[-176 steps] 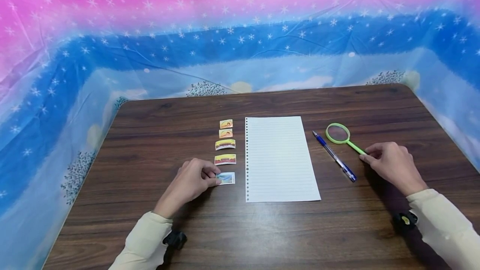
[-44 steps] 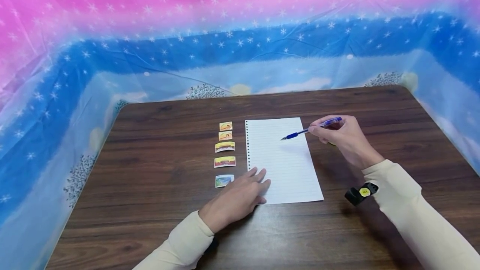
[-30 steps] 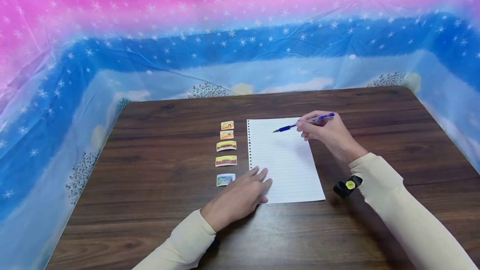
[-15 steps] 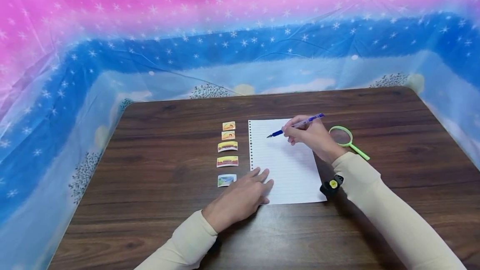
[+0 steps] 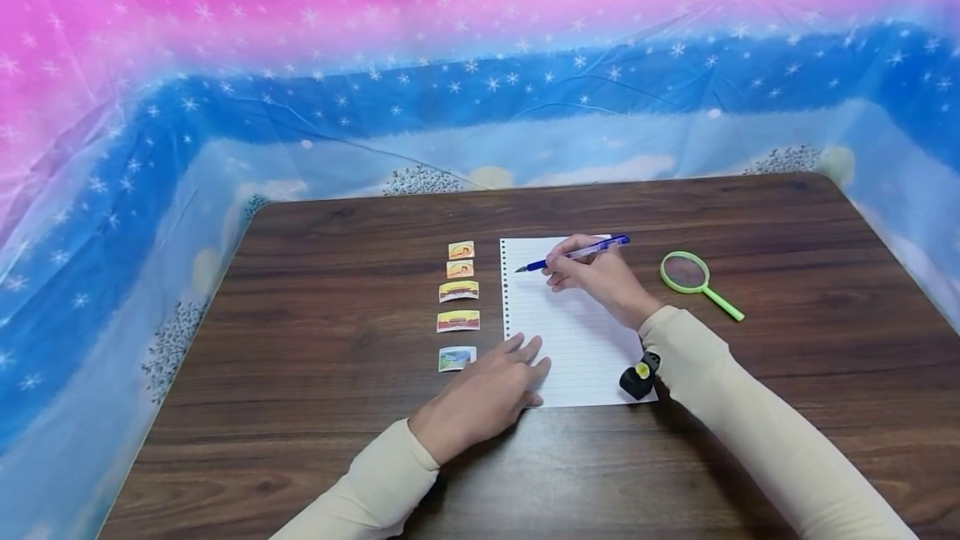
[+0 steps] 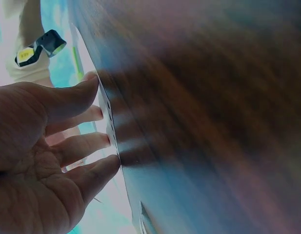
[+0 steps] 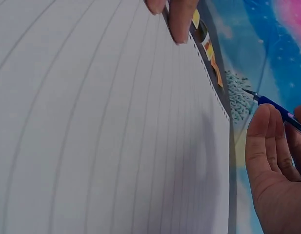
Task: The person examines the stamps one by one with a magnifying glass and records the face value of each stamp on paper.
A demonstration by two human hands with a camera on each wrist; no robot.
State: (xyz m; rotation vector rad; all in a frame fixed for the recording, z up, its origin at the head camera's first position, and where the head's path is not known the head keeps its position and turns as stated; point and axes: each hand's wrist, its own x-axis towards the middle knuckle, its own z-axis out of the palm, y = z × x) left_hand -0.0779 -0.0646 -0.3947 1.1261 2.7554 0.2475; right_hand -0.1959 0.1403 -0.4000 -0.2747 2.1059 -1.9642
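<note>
A white lined sheet of paper (image 5: 577, 357) with punched holes down its left edge lies on the table. My left hand (image 5: 487, 390) rests on its lower left corner, fingers spread; the left wrist view shows the fingertips (image 6: 111, 163) at the sheet's edge. Over the upper part of the page, my right hand (image 5: 596, 273) pinches a blue pen (image 5: 577, 253) between thumb and fingers. The nib points left, close to the punched edge. In the right wrist view the pen (image 7: 287, 114) is raised off the paper, its tip in the air.
Left of the sheet runs a column of several small picture stamps (image 5: 458, 321), the lowest stamp (image 5: 454, 358) partly behind my left hand. A green magnifying glass (image 5: 686, 272) lies to the right. The dark wooden table (image 5: 315, 315) ends at a patterned cloth (image 5: 360, 98).
My right hand left the magnifying glass, picked up the pen and brought it leftward over the page. My left hand moved from the lowest stamp onto the paper's corner and stayed there.
</note>
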